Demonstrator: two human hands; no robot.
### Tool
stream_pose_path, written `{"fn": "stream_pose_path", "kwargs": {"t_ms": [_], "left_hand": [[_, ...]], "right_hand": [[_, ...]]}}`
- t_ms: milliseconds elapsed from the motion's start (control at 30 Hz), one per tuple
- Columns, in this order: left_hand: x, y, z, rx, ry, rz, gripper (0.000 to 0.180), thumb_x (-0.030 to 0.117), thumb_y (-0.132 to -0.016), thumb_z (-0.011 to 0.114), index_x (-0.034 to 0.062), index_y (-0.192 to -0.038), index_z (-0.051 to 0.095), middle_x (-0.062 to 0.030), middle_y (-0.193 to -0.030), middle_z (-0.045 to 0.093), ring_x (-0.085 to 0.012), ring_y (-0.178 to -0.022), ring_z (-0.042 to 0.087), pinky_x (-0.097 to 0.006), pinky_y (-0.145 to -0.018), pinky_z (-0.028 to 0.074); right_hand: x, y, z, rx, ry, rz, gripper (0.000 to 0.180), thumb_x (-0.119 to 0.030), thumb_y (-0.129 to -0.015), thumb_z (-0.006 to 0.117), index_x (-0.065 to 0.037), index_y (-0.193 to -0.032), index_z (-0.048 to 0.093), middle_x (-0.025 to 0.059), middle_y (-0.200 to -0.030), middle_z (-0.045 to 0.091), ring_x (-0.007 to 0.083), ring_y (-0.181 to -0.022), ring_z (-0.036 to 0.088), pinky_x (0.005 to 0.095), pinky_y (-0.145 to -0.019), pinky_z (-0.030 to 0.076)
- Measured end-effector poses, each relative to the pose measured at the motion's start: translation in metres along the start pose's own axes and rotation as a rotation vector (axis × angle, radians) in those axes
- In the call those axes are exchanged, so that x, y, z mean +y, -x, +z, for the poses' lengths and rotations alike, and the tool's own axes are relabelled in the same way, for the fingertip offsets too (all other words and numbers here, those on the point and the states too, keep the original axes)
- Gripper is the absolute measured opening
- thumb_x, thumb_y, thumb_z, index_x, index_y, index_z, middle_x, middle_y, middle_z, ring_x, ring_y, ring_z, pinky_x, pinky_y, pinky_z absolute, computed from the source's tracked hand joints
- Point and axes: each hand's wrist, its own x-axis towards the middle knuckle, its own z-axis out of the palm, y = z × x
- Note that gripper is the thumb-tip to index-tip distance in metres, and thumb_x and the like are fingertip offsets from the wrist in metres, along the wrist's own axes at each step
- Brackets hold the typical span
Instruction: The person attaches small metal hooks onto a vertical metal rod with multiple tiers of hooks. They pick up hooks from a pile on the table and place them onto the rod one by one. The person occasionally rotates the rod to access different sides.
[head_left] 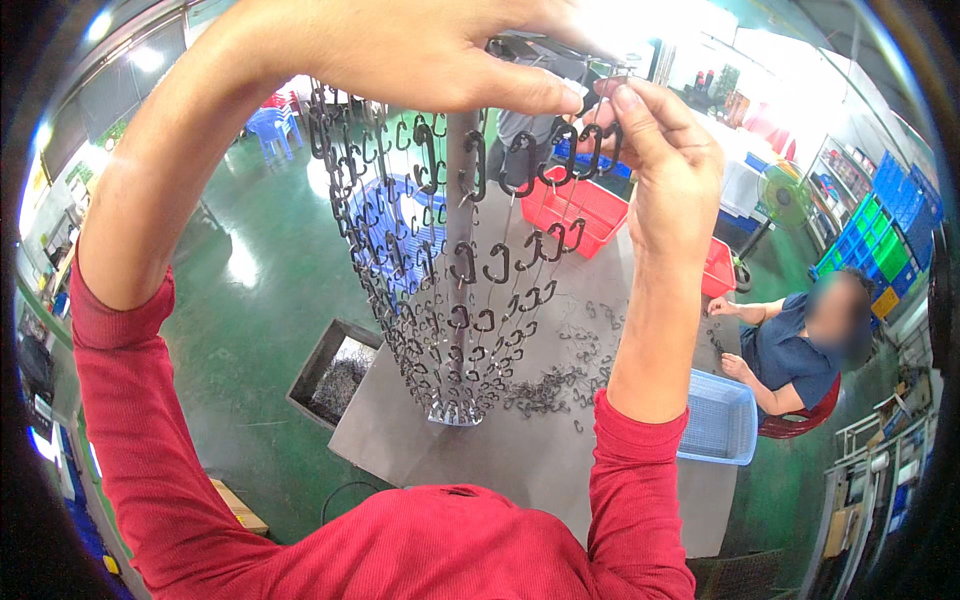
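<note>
A tall hanging rack (462,225) stands before me, its wires strung with many black C-shaped hooks (463,262). My left hand (430,55) reaches over its top, thumb stretched out and apart from the fingers, whose tips fade into glare. At the rack's upper right my right hand (665,140) pinches thumb and forefinger together beside a thin wire. What sits in that pinch is too small to make out. A black C-shaped piece (605,150) hangs just below these fingertips. More loose black pieces (555,388) lie heaped on the grey table (420,465).
A blue basket (715,418) stands at the table's right, red bins (575,213) at its far side. A dark box (335,372) of small pieces sits left of the table. Another person (800,345) sits at the right, hands near the table. Behind are blue stools (272,130) and a fan (783,195).
</note>
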Motion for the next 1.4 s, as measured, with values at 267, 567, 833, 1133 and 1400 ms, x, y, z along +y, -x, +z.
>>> {"fn": "stream_pose_path", "kwargs": {"t_ms": [267, 567, 833, 1133, 1400], "left_hand": [[0.026, 0.016, 0.005, 0.001, -0.119, -0.197, 0.052, 0.032, -0.085, 0.052, -0.0067, -0.12, 0.046, -0.0219, -0.113, 0.051, -0.0338, -0.101, 0.053, -0.036, -0.089, 0.042], [0.02, 0.028, -0.005, -0.034, 0.098, -0.187, 0.049, 0.029, -0.082, 0.058, -0.0066, -0.115, 0.048, -0.0202, -0.109, 0.054, -0.0288, -0.093, 0.055, -0.034, -0.08, 0.046], [0.015, 0.037, 0.002, 0.06, 0.069, 0.082, 0.055, 0.032, -0.087, 0.053, -0.0079, -0.123, 0.043, -0.0199, -0.119, 0.049, -0.0299, -0.104, 0.053, -0.035, -0.086, 0.045], [0.019, 0.038, 0.008, -0.013, -0.089, -0.122, 0.053, 0.031, -0.087, 0.048, -0.0092, -0.122, 0.043, -0.0236, -0.121, 0.047, -0.0342, -0.11, 0.049, -0.038, -0.092, 0.042], [0.038, 0.037, 0.017, 0.066, 0.023, -0.299, 0.054, 0.032, -0.085, 0.051, -0.0086, -0.12, 0.042, -0.0238, -0.115, 0.049, -0.0333, -0.106, 0.051, -0.038, -0.089, 0.043]], "right_hand": [[0.003, 0.013, -0.067, 0.251, 0.329, 0.099, 0.019, -0.011, -0.086, 0.056, 0.005, -0.096, 0.062, 0.0108, -0.078, 0.063, 0.0155, -0.066, 0.062, 0.0253, -0.062, 0.051], [0.004, 0.018, -0.026, -0.006, 0.515, 0.012, 0.03, -0.019, -0.086, 0.057, 0.001, -0.108, 0.06, 0.0118, -0.096, 0.065, 0.0158, -0.088, 0.061, 0.029, -0.081, 0.046], [-0.003, 0.014, 0.016, -0.098, 0.03, 0.119, 0.022, -0.014, -0.087, 0.056, 0.004, -0.099, 0.062, 0.0103, -0.079, 0.064, 0.0131, -0.07, 0.061, 0.0255, -0.065, 0.05], [0.0, 0.026, -0.017, 0.159, 0.155, 0.03, 0.02, -0.011, -0.087, 0.056, 0.005, -0.097, 0.062, 0.0099, -0.074, 0.063, 0.0151, -0.06, 0.061, 0.0235, -0.058, 0.048], [0.015, 0.019, -0.075, 0.184, 1.334, -0.006, 0.027, -0.017, -0.084, 0.059, 0.0, -0.105, 0.061, 0.0086, -0.093, 0.067, 0.0162, -0.09, 0.061, 0.028, -0.079, 0.046]]}}
